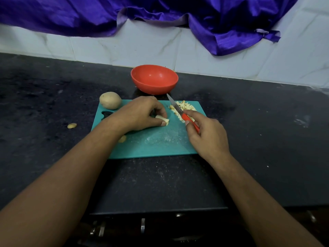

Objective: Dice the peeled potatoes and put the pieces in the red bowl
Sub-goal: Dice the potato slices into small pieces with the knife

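1. dicing step: your left hand pinches a potato piece on the board, fingers curled round it.
2. your right hand grips the knife, blade by the diced pile.
3. next, likely: slice clear of that hand; the red bowl, far side, looks empty.

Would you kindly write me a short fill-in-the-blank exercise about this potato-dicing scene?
1. The left hand pinches the potato piece on the cutting board, while the right hand has the ____ in its grip.
2. The red bowl is ____.
3. Exactly ____ whole potato sits at the cutting board's far left corner.

Answers: knife; empty; one.
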